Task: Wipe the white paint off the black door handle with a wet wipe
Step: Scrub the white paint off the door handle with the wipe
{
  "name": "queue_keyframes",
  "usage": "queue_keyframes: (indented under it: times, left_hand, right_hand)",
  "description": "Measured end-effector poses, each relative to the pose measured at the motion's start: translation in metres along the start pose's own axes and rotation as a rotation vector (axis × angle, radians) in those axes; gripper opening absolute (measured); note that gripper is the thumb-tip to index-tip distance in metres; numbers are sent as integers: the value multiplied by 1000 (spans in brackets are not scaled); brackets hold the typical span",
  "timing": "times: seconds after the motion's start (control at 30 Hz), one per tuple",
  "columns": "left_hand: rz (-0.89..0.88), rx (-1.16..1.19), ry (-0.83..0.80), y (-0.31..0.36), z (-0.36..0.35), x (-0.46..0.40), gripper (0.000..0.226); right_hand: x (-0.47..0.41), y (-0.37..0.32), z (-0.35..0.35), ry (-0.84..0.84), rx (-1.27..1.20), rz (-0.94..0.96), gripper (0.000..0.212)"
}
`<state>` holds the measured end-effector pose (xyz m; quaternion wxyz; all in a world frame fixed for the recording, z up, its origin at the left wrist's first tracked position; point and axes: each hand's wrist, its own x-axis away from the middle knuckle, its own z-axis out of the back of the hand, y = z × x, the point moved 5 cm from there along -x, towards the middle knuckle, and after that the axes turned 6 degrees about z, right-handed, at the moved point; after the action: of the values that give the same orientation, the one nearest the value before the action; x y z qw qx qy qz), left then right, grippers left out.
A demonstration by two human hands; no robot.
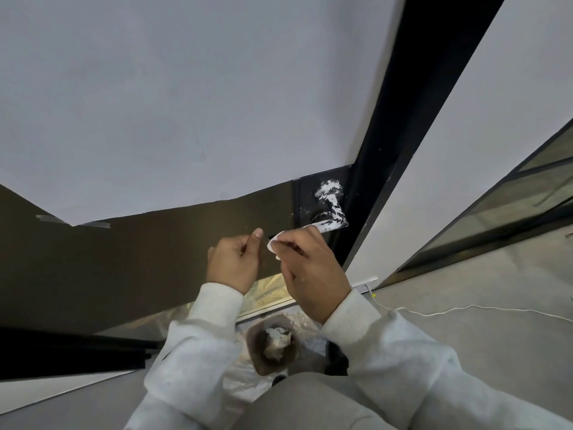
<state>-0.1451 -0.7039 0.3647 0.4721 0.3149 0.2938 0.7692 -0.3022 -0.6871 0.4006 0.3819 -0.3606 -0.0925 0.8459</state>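
Observation:
The black door handle [331, 219] sticks out from a black plate at the door's right edge, smeared with white paint on its lever and on the round part above. My right hand [310, 271] pinches a small white wet wipe [274, 243] just left of the lever's near end. My left hand [236, 262] hovers beside it with fingers loosely curled and the thumb raised, holding nothing that I can see. Most of the wipe is hidden under my right fingers.
White paper [186, 103] taped over the dark door [124, 259] covers most of it. A black door frame [387, 150] runs up on the right. On the floor below stand a brown tub [257, 361] with crumpled white wipes, plastic sheeting and a white cable [465, 308].

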Motion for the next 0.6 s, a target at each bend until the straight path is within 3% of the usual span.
queue_keyframes:
  times: [0.13,0.23,0.4,0.6]
  left_hand:
    - [22,437,-203,18,-13,10,22]
    - [-53,442,-220,25,-13,12,23]
    - [-79,410,-219,25,-9,5,20]
    - [-88,403,-207,30,-8,5,25]
  right_hand:
    - [6,-1,-2,-51,36,17,24]
    - [7,10,10,30,57,-1,20]
    - [7,6,-5,-65,41,58,17]
    - [11,12,11,19,-20,-7,18]
